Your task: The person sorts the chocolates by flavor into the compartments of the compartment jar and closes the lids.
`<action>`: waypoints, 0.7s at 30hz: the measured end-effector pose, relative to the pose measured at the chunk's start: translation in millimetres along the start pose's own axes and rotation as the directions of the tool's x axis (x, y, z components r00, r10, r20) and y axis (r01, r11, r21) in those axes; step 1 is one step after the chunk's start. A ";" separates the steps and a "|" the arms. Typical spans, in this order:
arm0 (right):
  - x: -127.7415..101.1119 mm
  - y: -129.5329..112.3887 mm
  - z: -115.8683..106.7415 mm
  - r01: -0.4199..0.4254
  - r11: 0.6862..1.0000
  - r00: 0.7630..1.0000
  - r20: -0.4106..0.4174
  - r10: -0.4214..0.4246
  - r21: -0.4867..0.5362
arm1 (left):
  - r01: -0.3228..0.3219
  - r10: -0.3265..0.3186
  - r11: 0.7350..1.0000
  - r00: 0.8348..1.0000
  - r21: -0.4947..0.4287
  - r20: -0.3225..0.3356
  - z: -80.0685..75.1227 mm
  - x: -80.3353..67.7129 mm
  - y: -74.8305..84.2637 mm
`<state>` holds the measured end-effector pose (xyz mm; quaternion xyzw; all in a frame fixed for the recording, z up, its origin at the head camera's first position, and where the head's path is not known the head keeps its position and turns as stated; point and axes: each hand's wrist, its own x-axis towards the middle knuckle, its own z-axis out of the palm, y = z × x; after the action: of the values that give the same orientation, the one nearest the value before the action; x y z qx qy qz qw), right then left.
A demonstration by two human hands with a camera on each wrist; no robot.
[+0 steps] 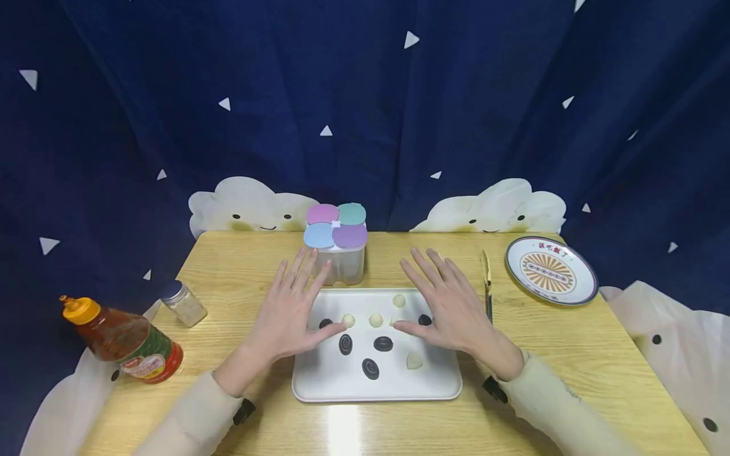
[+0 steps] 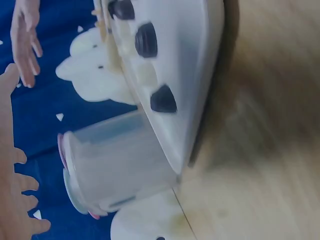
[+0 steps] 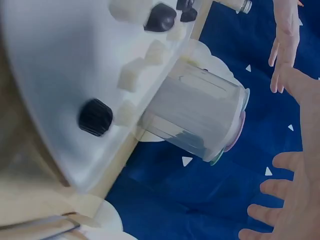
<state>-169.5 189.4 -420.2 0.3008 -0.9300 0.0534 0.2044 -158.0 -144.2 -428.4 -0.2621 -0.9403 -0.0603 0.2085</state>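
Both hands hover over a white tray, palms down with fingers spread. My left hand is above the tray's left side, and my right hand is above its right side; neither holds anything. On the tray lie several dark chocolates, among them an oval one with a swirl and a ridged one. Several cream-white chocolates share the tray, including a heart-shaped piece and a round one. The left thumb appears close to a white piece; contact cannot be made out.
Behind the tray stands a clear container with pink, green, blue and purple lids. A sauce bottle and a blue-capped shaker are at left. To the right lie a gold-and-black utensil and a patterned plate.
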 end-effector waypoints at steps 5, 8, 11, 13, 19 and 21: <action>27.7 7.1 4.7 0.075 0.997 0.997 -0.028 -0.075 0.003 | 0.004 -0.004 1.000 1.000 0.020 -0.023 1.4 10.5 -18.2; 44.9 13.2 11.4 0.112 0.993 0.993 -0.030 -0.111 0.035 | 0.006 -0.006 1.000 1.000 0.014 -0.021 4.0 18.1 -28.3; 61.2 19.3 18.5 0.123 0.988 0.992 0.000 -0.123 0.091 | 0.000 0.001 1.000 0.999 0.009 -0.040 7.5 26.3 -37.0; 71.5 23.1 23.4 0.114 0.985 0.993 0.027 -0.118 0.129 | -0.009 0.010 1.000 0.998 0.014 -0.057 10.0 31.5 -41.9; 98.2 30.0 37.5 0.124 0.975 0.989 0.057 -0.136 0.183 | -0.028 0.028 1.000 0.995 0.003 -0.092 16.5 43.8 -51.1; 106.0 31.0 41.6 0.137 0.973 0.987 0.056 -0.150 0.188 | -0.025 0.024 1.000 0.995 -0.007 -0.101 18.5 47.5 -52.7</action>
<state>-280.0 148.4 -413.6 0.3864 -0.9035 0.1135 0.1465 -228.8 -162.9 -425.3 -0.2712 -0.9250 -0.0747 0.2553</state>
